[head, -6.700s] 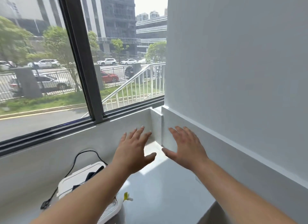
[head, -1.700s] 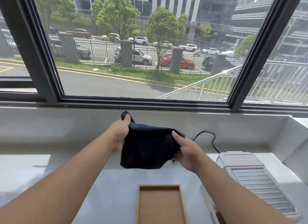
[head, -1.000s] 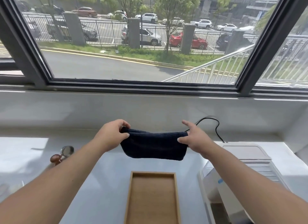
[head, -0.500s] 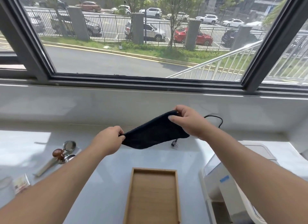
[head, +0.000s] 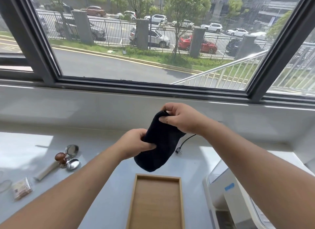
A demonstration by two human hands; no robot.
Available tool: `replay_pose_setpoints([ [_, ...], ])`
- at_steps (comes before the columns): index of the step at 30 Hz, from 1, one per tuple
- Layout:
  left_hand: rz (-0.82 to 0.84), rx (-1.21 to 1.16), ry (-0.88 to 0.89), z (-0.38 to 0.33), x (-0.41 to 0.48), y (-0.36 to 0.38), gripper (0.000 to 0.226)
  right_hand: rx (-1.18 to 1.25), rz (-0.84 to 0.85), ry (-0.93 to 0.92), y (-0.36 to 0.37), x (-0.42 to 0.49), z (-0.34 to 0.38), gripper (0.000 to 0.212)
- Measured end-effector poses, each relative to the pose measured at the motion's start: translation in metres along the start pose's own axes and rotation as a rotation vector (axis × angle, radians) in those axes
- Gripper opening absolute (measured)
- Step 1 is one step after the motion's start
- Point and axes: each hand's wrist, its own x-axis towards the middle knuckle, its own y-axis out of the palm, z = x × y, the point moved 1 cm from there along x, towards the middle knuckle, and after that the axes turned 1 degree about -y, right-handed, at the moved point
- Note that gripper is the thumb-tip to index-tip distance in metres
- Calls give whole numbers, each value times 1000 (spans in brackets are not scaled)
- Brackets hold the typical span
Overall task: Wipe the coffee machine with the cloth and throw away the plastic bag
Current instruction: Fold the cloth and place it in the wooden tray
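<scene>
A dark navy cloth [head: 160, 147] hangs folded above the white counter, held by both hands. My right hand [head: 182, 119] pinches its top edge. My left hand [head: 136, 143] grips its left side lower down. The white coffee machine [head: 226, 193] stands at the right, partly hidden behind my right forearm, with a blue sticker on its side. A small clear plastic packet [head: 21, 188] with a brown print lies at the counter's left edge.
A shallow wooden tray [head: 157, 201] sits on the counter [head: 102, 203] below the cloth. A wooden-knobbed tamper [head: 60, 158], two metal cups and a pale handle lie at the left. A black power plug [head: 179, 150] and cord rest behind the cloth. A window ledge runs along the back.
The cloth was stretched sideways between my hands; now my right hand is higher and my left has closed in, so the cloth hangs folded and nearly vertical.
</scene>
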Motion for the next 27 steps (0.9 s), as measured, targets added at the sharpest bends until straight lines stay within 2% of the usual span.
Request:
replay_pose_setpoints([
  [4, -13, 23, -30, 3, 1, -8, 25, -53, -110, 50, -8, -10, -10, 6],
  [7, -62, 101, -28, 1, 4, -12, 12, -26, -138, 54, -10, -20, -14, 7],
  [9, -139, 111, -28, -3, 7, -11, 10, 63, -14, 59, -4, -27, -16, 8],
  [12, -150, -110, -46, -10, 11, -6, 27, 113, 339, 103, 16, -39, -18, 24],
  [13, -128, -174, -55, -12, 10, -5, 30, 104, 381, 122, 22, -41, -22, 30],
  [14, -99, -229, -60, -14, 9, -4, 30, 97, 341, 135, 25, -41, -27, 33],
  [16, -36, -323, -56, -17, 7, -3, 25, 95, 96, 175, 27, -38, -39, 33],
  [18, 15, -426, -56, -20, 6, -4, 20, 122, -130, 225, 28, -37, -54, 45],
  [20, 49, -518, -54, -21, 5, -4, 22, 232, -186, 269, 34, -40, -66, 72],
  [22, 78, -598, -38, -24, 3, -4, 24, 405, -142, 317, 41, -42, -74, 91],
  [23, 102, -638, -27, -26, 1, -4, 23, 501, -95, 328, 45, -42, -77, 89],
  [26, 170, -753, -17, -36, -4, -1, 24, 724, 73, 328, 58, -44, -84, 57],
  [27, 187, -781, -15, -38, -5, 0, 26, 808, 93, 354, 63, -46, -85, 58],
])
